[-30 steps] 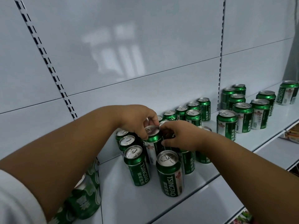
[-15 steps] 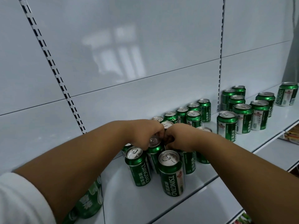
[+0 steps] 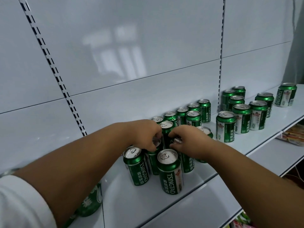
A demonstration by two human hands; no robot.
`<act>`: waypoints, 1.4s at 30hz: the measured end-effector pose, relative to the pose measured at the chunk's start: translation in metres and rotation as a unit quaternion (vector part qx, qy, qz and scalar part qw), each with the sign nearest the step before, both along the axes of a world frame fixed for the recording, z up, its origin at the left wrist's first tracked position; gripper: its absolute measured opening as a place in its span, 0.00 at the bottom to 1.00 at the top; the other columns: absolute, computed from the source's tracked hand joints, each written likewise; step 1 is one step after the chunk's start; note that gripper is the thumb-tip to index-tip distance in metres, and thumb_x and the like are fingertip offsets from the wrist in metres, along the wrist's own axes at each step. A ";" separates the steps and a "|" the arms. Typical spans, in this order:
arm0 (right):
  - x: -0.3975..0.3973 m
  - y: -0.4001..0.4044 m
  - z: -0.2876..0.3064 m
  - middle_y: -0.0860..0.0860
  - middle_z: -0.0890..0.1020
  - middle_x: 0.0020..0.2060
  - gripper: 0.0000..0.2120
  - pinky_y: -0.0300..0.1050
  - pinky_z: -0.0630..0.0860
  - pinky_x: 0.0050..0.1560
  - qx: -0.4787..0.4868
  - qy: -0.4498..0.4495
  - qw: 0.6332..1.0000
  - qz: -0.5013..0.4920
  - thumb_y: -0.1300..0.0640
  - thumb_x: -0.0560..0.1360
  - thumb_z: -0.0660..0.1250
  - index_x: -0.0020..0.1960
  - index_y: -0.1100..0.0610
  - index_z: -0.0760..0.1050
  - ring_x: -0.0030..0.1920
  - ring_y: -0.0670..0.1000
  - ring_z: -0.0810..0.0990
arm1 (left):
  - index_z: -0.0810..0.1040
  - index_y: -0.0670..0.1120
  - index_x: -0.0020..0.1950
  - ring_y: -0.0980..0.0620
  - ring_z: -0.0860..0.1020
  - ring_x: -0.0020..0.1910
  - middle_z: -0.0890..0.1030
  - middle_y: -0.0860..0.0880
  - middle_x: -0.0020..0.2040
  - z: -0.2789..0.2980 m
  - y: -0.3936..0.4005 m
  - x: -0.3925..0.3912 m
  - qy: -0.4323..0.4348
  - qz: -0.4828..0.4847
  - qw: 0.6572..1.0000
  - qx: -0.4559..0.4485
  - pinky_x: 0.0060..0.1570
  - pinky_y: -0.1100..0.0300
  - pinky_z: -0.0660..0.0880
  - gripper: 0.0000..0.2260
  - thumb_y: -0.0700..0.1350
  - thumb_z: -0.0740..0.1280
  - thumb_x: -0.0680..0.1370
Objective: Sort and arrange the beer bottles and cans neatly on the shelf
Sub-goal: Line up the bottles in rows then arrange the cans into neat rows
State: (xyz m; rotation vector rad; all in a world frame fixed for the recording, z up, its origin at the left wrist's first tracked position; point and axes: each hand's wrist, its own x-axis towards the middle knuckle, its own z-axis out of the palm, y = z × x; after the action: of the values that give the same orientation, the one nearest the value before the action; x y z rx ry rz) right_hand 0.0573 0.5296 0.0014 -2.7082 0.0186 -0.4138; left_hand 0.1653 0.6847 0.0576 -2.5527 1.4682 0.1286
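1. At the far left, a crumpled green pack (image 3: 91, 203) peeks from under your arm; its printing is too hidden to read.
2. Your left hand (image 3: 144, 134) curls its fingers over the rim of a green can (image 3: 154, 159) in the near cluster, likely to slide it into line.
3. In front, two loose cans (image 3: 137, 167) and (image 3: 170, 171) stand upright on the white shelf (image 3: 131, 204), both reading "TSINGTAO" down the side with Chinese characters below.
4. Your right hand (image 3: 189, 142) pinches the top of a neighbouring can (image 3: 186, 163), fingers clamped on its rim, close beside your left.
5. Behind, a tidy row of cans (image 3: 193, 118) hugs the back panel, presumably your template.
6. Further right, a second group (image 3: 241, 118) shows red-and-white badge labels, and a lone can (image 3: 287, 94) reads "TSINGTAO".
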 end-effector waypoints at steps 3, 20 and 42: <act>-0.002 -0.002 0.001 0.48 0.81 0.53 0.18 0.48 0.78 0.54 -0.001 -0.002 1.000 0.013 0.48 0.74 0.71 0.62 0.52 0.78 0.52 0.50 0.79 | 0.75 0.50 0.61 0.50 0.77 0.51 0.77 0.51 0.53 0.001 -0.002 0.000 0.001 0.012 1.000 0.010 0.52 0.50 0.77 0.20 0.50 0.73 0.70; 0.054 -0.034 0.018 0.52 0.80 0.59 0.14 0.45 0.73 0.57 0.013 0.010 1.000 -0.005 0.56 0.78 0.64 0.63 0.54 0.77 0.58 0.53 0.78 | 0.77 0.49 0.60 0.50 0.77 0.53 0.79 0.49 0.56 -0.013 -0.029 0.068 -0.025 0.106 0.988 -0.111 0.53 0.57 0.74 0.12 0.47 0.67 0.77; 0.131 -0.054 0.014 0.57 0.80 0.45 0.05 0.42 0.69 0.39 0.012 0.091 0.995 0.033 0.64 0.76 0.60 0.45 0.59 0.74 0.47 0.56 0.78 | 0.69 0.58 0.72 0.43 0.76 0.55 0.69 0.45 0.60 -0.019 -0.069 0.100 -0.019 0.133 0.990 -0.037 0.58 0.52 0.73 0.24 0.50 0.69 0.76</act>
State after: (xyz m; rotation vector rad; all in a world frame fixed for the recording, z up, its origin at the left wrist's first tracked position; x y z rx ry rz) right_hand 0.1880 0.4752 0.0153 -2.7053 -0.0162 -0.1446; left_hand 0.2655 0.6159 0.0391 -2.7841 1.1321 0.0655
